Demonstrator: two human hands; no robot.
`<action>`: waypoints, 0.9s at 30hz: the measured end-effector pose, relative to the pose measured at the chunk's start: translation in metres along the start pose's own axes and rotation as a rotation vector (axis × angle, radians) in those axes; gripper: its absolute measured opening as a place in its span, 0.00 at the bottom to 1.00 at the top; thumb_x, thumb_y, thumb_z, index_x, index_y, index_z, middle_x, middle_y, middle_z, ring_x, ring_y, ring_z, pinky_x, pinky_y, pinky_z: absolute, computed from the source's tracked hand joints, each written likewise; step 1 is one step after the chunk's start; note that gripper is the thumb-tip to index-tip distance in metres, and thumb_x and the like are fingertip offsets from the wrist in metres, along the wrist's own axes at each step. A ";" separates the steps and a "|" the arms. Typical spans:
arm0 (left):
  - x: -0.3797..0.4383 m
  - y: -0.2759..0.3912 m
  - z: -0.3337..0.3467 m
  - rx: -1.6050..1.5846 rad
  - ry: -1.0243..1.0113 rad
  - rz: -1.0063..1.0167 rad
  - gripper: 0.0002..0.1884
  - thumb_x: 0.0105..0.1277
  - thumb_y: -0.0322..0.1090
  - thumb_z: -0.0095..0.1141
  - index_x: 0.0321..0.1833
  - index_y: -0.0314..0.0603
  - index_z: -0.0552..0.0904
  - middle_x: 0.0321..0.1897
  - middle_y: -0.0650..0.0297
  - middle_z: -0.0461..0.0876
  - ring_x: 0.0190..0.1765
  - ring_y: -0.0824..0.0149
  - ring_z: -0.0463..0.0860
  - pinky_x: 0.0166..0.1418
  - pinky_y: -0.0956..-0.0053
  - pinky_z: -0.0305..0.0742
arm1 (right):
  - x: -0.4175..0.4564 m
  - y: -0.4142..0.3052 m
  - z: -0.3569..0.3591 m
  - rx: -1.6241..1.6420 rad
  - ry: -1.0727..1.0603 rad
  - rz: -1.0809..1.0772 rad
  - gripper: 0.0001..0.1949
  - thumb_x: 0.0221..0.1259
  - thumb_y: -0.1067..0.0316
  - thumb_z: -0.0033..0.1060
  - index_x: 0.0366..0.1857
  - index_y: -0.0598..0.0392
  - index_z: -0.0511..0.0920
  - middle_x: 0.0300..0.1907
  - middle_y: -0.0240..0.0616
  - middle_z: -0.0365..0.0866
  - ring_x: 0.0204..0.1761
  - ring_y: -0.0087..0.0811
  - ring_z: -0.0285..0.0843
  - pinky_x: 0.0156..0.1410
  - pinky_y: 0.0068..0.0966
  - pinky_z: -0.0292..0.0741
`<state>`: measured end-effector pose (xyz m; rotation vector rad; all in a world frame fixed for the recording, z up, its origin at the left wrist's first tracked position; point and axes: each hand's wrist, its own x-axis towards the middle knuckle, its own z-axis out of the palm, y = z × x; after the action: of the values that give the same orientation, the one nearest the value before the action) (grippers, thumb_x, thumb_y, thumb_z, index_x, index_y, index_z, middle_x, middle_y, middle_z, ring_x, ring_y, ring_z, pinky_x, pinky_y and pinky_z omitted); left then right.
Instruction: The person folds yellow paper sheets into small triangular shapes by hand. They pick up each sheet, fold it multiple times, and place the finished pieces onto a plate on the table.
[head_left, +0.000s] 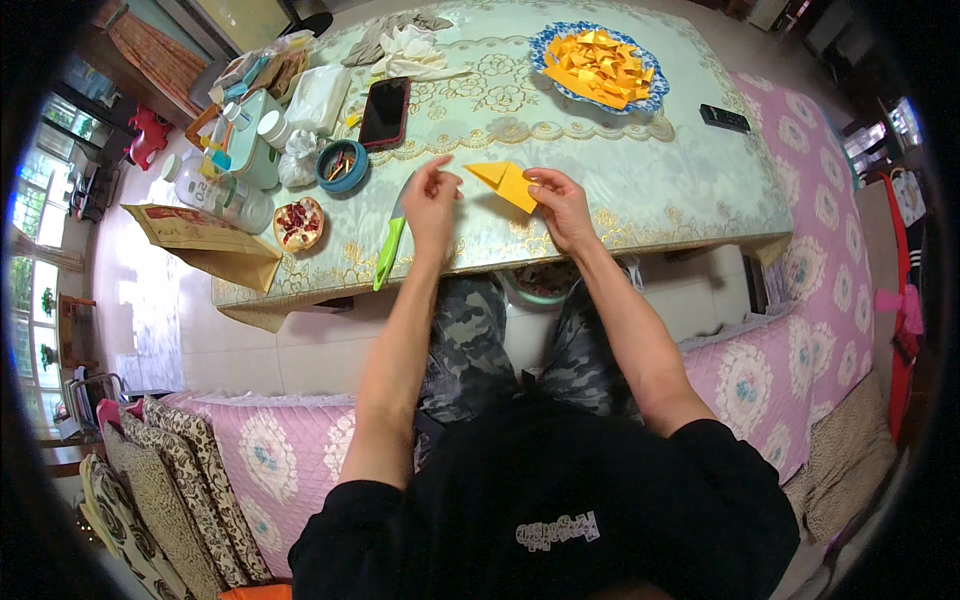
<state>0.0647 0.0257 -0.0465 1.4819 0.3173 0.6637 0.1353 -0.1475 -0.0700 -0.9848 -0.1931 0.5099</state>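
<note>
My right hand (561, 204) holds a partly folded piece of yellow paper (511, 186) between thumb and fingers, just above the table near its front edge. A pointed flap of the paper sticks out to the left. My left hand (435, 196) is off the paper, a little to its left, fingers curled and apart with nothing seen in them. Beside and partly behind my left hand lies a knife with a green handle (388, 251). Farther back, a blue-and-white plate (661, 84) bears a heap of folded yellow paper pieces (600, 64).
On the left stand half a pomegranate (298, 225), a blue round bowl (361, 180), a smartphone (385, 111), a brown paper bag (202, 244), a clear plastic jug (225, 199) and a green container (259, 135). A remote control (724, 118) lies at the right.
</note>
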 end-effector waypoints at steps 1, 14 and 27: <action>-0.015 0.001 0.004 0.060 -0.025 0.036 0.14 0.57 0.22 0.50 0.47 0.40 0.78 0.26 0.65 0.79 0.25 0.78 0.74 0.28 0.85 0.69 | 0.001 0.004 -0.003 0.000 0.011 -0.009 0.10 0.53 0.78 0.54 0.41 0.63 0.76 0.31 0.32 0.76 0.32 0.19 0.73 0.39 0.14 0.72; -0.033 -0.030 0.031 0.115 -0.210 0.029 0.08 0.55 0.23 0.57 0.39 0.33 0.82 0.31 0.60 0.82 0.31 0.74 0.79 0.39 0.83 0.74 | 0.002 0.011 -0.008 -0.148 -0.070 -0.048 0.08 0.55 0.73 0.56 0.37 0.62 0.78 0.33 0.36 0.79 0.33 0.22 0.75 0.40 0.17 0.74; -0.027 -0.033 0.028 -0.336 -0.030 -0.258 0.06 0.55 0.23 0.60 0.34 0.30 0.79 0.29 0.61 0.81 0.32 0.72 0.79 0.38 0.83 0.74 | 0.001 0.010 -0.010 -0.225 -0.122 -0.063 0.08 0.51 0.74 0.62 0.35 0.62 0.77 0.29 0.34 0.78 0.31 0.21 0.75 0.40 0.17 0.74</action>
<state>0.0664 -0.0113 -0.0819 1.1060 0.3480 0.4602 0.1367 -0.1493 -0.0839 -1.1635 -0.3956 0.4982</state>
